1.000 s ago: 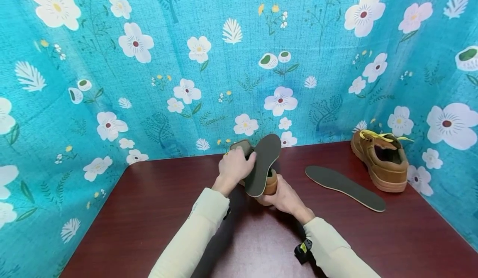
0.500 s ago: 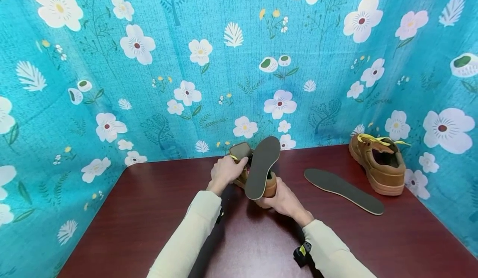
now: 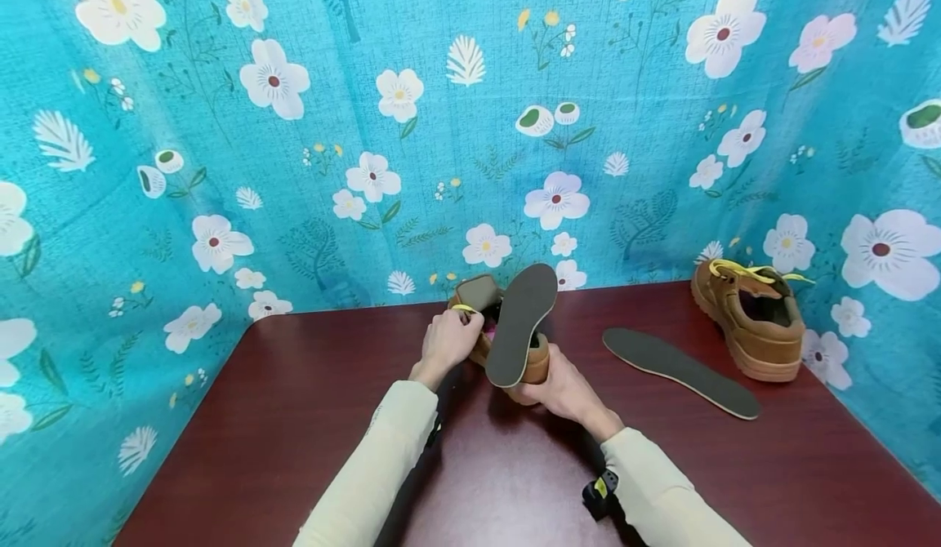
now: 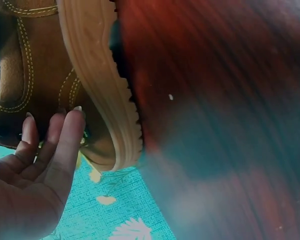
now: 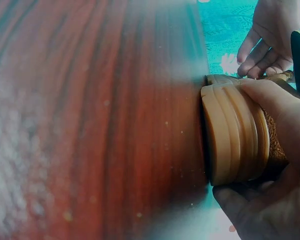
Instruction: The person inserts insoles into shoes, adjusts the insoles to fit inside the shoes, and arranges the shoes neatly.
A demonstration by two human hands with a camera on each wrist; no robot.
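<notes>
A brown shoe with a yellow lace stands at the back middle of the table, its toe toward the curtain. Its tongue is folded forward. My right hand grips the heel, thumb and fingers on either side of the sole. A dark insole leans upright over the shoe's opening; what holds it cannot be seen. At the lace side, my left hand holds the shoe's upper near the eyelets, fingertips on the leather; its thumb is mostly hidden in the left wrist view.
A second dark insole lies flat on the dark red table, right of my right hand. The other brown shoe, with yellow laces, stands at the back right. A blue flowered curtain borders the table behind and on both sides.
My left hand has come down off the tongue to the side of the shoe, so the folded tongue and lace show more. The right hand and upright insole have hardly moved.
</notes>
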